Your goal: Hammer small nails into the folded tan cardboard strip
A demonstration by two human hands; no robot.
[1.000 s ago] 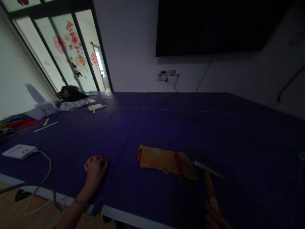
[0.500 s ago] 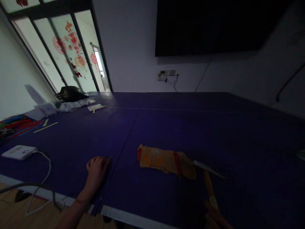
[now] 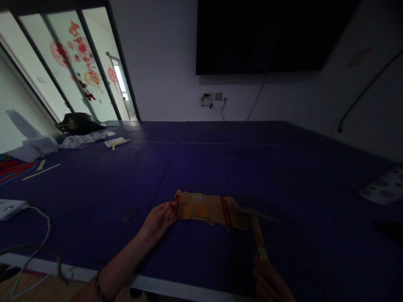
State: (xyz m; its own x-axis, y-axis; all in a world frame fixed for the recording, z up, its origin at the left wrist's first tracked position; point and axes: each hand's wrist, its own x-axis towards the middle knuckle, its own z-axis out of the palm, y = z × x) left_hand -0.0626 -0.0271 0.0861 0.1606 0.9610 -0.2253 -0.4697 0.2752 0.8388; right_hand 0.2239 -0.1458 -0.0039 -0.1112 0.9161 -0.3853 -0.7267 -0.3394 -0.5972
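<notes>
I note the left hand [image 3: 159, 220] has left the small dark clip [image 3: 129, 214] and now pinches the near end of the orange packet [image 3: 209, 209] on the blue table [image 3: 220, 167], while the right hand [image 3: 270, 283] grips a wooden-handled blade [image 3: 258, 235] at the packet's far end.

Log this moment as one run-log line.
left hand: grips left end of yellow packet | right hand: holds wooden-handled blade at packet's right end | surface: dark blue table
</notes>
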